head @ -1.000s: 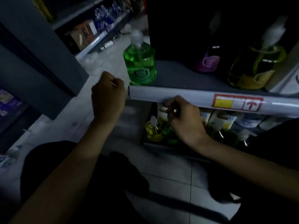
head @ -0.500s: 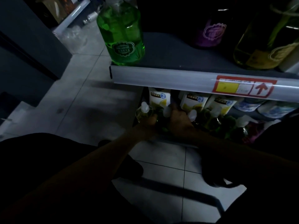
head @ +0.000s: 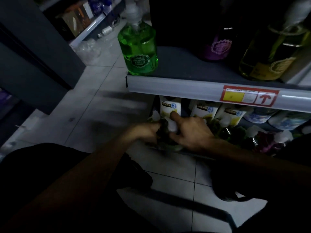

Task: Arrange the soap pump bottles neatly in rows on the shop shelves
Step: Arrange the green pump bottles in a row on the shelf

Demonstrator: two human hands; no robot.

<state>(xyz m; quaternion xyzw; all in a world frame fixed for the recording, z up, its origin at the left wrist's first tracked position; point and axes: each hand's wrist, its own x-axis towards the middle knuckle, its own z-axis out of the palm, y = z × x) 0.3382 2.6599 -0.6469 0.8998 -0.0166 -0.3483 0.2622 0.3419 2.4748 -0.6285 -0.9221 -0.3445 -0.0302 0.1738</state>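
Note:
On the low bottom shelf stand several small pump bottles with white heads [head: 224, 121]. My left hand [head: 144, 132] grips the left side of a dark green small pump bottle [head: 162, 130] at the shelf's left end. My right hand [head: 191, 130] holds it from the right, index finger and thumb round its white pump head [head: 172, 126]. On the shelf above [head: 185, 68] a big green pump bottle [head: 138, 47] stands at the left corner, a purple bottle [head: 217, 46] and a yellow bottle [head: 272, 52] further right.
White refill pouches [head: 170, 107] stand behind the small bottles. The upper shelf's grey price rail [head: 168, 88] with a red and yellow tag [head: 249, 96] overhangs my hands. Tiled floor [head: 104, 91] lies left, with a dark shelf unit [head: 33, 52] beyond.
Both hands dropped from the upper shelf's rail to the bottom shelf and closed round a small bottle. The view has tilted down, then slightly up again.

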